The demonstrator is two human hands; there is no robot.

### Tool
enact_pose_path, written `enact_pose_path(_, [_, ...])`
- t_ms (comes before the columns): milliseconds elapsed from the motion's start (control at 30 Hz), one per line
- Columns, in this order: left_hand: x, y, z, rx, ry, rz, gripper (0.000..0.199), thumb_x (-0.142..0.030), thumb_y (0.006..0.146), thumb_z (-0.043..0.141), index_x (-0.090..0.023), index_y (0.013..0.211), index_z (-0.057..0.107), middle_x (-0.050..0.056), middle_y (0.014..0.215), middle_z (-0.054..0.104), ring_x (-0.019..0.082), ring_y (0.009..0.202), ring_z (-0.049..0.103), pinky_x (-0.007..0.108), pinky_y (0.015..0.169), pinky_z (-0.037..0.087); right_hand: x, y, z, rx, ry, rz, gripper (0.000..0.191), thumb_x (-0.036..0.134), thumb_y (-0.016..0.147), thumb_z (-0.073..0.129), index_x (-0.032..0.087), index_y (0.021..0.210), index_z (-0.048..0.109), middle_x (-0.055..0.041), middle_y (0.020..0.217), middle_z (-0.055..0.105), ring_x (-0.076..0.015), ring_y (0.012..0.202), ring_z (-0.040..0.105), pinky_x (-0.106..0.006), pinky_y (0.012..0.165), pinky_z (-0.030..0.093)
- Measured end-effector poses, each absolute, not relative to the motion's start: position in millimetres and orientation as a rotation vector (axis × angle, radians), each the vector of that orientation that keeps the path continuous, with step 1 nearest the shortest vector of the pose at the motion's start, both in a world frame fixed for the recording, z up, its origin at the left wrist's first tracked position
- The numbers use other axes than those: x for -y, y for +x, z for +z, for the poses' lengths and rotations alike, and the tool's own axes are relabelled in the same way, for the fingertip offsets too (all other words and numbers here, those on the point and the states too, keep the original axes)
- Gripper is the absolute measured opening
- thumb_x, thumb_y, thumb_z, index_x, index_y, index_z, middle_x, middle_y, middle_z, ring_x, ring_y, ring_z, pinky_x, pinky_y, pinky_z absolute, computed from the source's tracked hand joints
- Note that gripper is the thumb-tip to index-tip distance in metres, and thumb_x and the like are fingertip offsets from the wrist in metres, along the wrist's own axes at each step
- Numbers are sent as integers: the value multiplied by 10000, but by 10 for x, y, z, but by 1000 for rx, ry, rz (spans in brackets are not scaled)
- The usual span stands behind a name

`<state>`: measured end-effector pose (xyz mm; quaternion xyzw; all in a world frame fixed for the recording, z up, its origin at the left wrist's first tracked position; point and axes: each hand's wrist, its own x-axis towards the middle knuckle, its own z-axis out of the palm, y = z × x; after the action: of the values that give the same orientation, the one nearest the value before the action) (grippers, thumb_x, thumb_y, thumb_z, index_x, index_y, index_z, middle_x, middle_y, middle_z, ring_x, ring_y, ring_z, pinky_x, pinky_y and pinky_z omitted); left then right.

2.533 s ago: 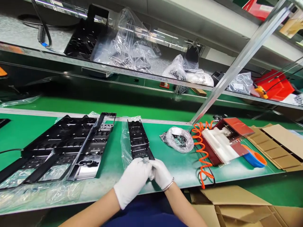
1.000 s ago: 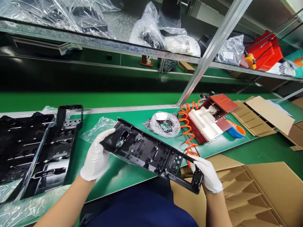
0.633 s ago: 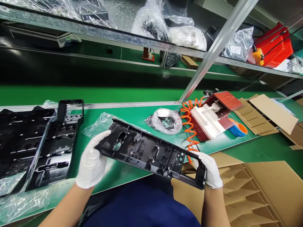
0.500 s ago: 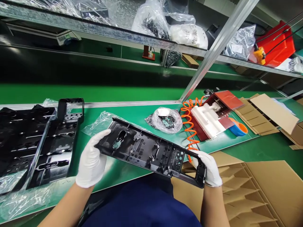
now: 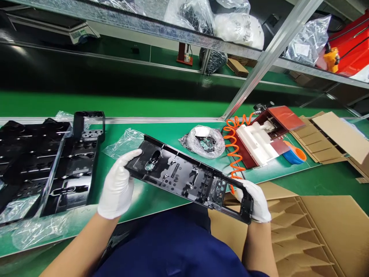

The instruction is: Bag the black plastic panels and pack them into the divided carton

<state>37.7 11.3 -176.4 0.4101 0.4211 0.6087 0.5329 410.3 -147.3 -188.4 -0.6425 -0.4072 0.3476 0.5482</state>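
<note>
Hands (image 5: 184, 192) gripping panel (image 5: 187, 177), over bench edge (image 5: 161, 212)

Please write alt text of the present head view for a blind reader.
The left hand and right hand, white-gloved, hold a long black plastic frame by its ends at a green workbench. Similar frames lie left; clear plastic bag, coiled orange hose and red machine right.
</note>
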Motion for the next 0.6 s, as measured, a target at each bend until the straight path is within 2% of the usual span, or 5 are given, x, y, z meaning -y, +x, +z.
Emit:
enact_pose_path(133, [-114,372,-1735,-970,1002,1460,438,-620,797,785,-276,1065,816,-10,1144,788,163,1078,689,189,954,547,1480,4061,-1841,955,-1506,863,280,437,871,673,212,911,834,-101,841,804,-257,735,755,-337,696,630])
enact_pose_path(267, [-92,365,-1693,-980,973,1488,479,-644,708,840,-285,1024,827,-24,1107,791,153,1054,687,165,914,551,1513,4043,-1838,952,-1456,912,317,482,864,690,224,967,844,-72,666,747,-245,602,706,-320,530,570])
enact_pose_path(433, [-50,356,-1696,-1030,908,1534,494,-649,672,857,-268,985,832,-2,1100,783,176,1072,676,194,927,551,1523,4038,-1859,958,-1467,910,342,542,853,722,243,963,845,-73,633,728,-254,580,695,-337,503,555])
enact_pose_path(600, [-26,349,-1675,-1063,920,1537,467,-639,661,864,-285,965,836,-1,1106,780,200,1084,669,223,922,562,1512,4019,-1871,946,-1460,931,379,550,851,725,217,989,842,-80,635,726,-267,603,703,-359,542,578])
